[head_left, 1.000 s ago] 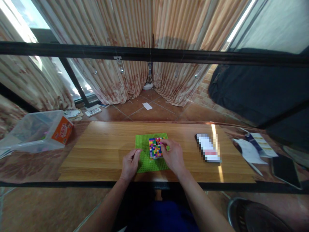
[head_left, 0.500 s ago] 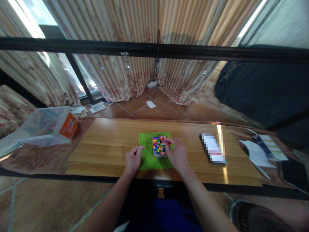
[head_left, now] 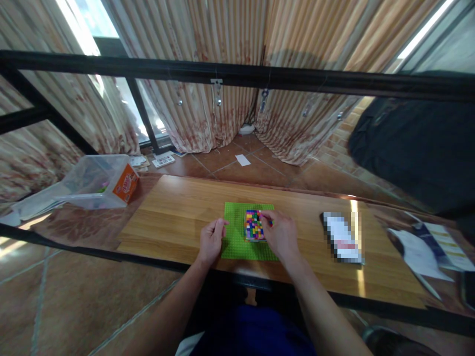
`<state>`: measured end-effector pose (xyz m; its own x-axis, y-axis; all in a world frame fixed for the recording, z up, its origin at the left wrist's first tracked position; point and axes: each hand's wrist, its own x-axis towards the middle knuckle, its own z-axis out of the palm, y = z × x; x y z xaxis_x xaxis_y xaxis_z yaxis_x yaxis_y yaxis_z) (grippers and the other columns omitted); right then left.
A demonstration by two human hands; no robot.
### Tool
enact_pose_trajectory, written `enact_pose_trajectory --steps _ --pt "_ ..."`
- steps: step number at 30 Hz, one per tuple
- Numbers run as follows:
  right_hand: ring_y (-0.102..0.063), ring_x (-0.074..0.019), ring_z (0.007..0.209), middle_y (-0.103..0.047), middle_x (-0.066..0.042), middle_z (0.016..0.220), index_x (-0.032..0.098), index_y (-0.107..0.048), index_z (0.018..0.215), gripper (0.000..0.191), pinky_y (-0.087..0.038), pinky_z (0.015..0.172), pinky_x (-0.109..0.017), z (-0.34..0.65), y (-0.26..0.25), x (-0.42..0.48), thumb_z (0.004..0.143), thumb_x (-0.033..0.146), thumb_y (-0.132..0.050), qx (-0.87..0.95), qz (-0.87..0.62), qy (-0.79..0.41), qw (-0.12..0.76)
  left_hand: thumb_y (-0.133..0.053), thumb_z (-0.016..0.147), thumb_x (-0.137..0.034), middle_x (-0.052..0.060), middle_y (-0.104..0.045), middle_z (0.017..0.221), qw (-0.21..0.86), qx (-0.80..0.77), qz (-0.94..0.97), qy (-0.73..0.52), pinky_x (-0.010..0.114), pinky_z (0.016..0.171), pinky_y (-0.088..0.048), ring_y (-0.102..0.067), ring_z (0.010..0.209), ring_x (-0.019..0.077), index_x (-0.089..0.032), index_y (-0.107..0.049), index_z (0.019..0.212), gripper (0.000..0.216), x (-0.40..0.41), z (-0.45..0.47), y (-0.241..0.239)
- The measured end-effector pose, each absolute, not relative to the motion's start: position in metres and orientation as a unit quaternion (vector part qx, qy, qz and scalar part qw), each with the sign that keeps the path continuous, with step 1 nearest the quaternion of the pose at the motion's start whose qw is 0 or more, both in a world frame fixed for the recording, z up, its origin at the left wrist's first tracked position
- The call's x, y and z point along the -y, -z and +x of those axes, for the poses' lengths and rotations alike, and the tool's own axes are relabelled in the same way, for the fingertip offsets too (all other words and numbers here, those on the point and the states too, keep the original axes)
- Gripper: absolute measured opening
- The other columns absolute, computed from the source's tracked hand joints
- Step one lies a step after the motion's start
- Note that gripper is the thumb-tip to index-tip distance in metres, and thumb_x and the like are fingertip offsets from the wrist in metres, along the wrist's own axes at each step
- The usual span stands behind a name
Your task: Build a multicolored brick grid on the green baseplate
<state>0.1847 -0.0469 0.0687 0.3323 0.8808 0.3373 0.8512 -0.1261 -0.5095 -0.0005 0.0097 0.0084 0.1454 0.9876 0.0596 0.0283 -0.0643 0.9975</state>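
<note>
A green studded baseplate [head_left: 233, 247] lies on the wooden board in front of me. On it stands a squarish block of small multicoloured toy bricks [head_left: 254, 228], its top a patchwork of colours. My right hand [head_left: 284, 237] reaches over the block's right side, fingertips pinched together at its top surface; whatever they grip is too small to name. At the baseplate's left edge, my left hand [head_left: 211, 242] is closed with thumb and forefinger together. A tiny pinkish bit shows at those fingertips, but I cannot make out what it is.
To the right a phone [head_left: 341, 237] with a blurred screen lies on the wooden board [head_left: 166, 212]. Papers [head_left: 419, 252] are further right. A clear plastic bin [head_left: 100, 183] with an orange label stands at the left. A dark metal bar [head_left: 237, 71] crosses beyond the board.
The whole view has shifted, so the board and hands appear further right. Both hands keep nearly the same places, the right at the brick block and the left beside the baseplate.
</note>
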Motion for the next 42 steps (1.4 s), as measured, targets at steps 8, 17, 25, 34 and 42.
enact_pose_trajectory --steps 8,17,25,34,42 --pt "-0.062 -0.0207 0.084 -0.072 -0.005 0.089 0.023 -0.071 0.089 0.021 -0.036 0.078 -0.034 0.182 -0.072 0.044 0.085 0.018 -0.051 0.606 -0.754 0.002 0.253 -0.050 0.087 -0.048 -0.004 -0.046 0.053 0.511 -0.452 0.571 -0.457 0.022 0.050 -0.032 -0.040 0.049 0.0089 -0.016 -0.067 0.075 0.038 -0.010 -0.003 -0.009" --pt "-0.064 -0.0204 0.086 -0.073 -0.003 0.090 0.024 -0.070 0.092 0.018 -0.035 0.081 -0.034 0.186 -0.069 0.037 0.086 0.019 -0.053 0.596 -0.759 -0.024 0.258 -0.050 0.087 -0.048 -0.004 -0.045 0.053 0.506 -0.456 0.578 -0.449 0.022 0.051 -0.032 -0.041 0.049 0.0092 -0.016 -0.067 0.075 0.039 -0.008 -0.003 -0.009" --pt "-0.064 -0.0198 0.089 -0.074 -0.003 0.094 0.023 -0.070 0.095 0.018 -0.038 0.084 -0.032 0.187 -0.065 0.040 0.087 0.023 -0.053 0.570 -0.766 -0.058 0.291 -0.049 0.088 -0.045 -0.004 -0.047 0.054 0.494 -0.455 0.591 -0.447 0.022 0.052 -0.033 -0.042 0.051 0.0095 -0.016 -0.066 0.073 0.037 -0.009 -0.003 -0.009" --pt "-0.067 -0.0187 0.082 -0.074 -0.002 0.086 0.023 -0.069 0.091 0.016 -0.043 0.081 -0.032 0.186 -0.060 0.036 0.084 0.024 -0.055 0.530 -0.769 -0.078 0.349 -0.050 0.088 -0.043 -0.004 -0.047 0.055 0.500 -0.451 0.589 -0.447 0.022 0.053 -0.033 -0.042 0.051 0.0095 -0.016 -0.067 0.074 0.035 -0.008 -0.004 -0.009" --pt "-0.069 -0.0173 0.077 -0.074 -0.002 0.082 0.021 -0.068 0.087 0.012 -0.047 0.072 -0.028 0.185 -0.056 0.032 0.079 0.024 -0.059 0.458 -0.778 -0.142 0.405 -0.048 0.089 -0.044 -0.004 -0.047 0.055 0.492 -0.444 0.603 -0.444 0.022 0.052 -0.034 -0.042 0.050 0.0093 -0.016 -0.067 0.076 0.036 -0.008 -0.004 -0.008"
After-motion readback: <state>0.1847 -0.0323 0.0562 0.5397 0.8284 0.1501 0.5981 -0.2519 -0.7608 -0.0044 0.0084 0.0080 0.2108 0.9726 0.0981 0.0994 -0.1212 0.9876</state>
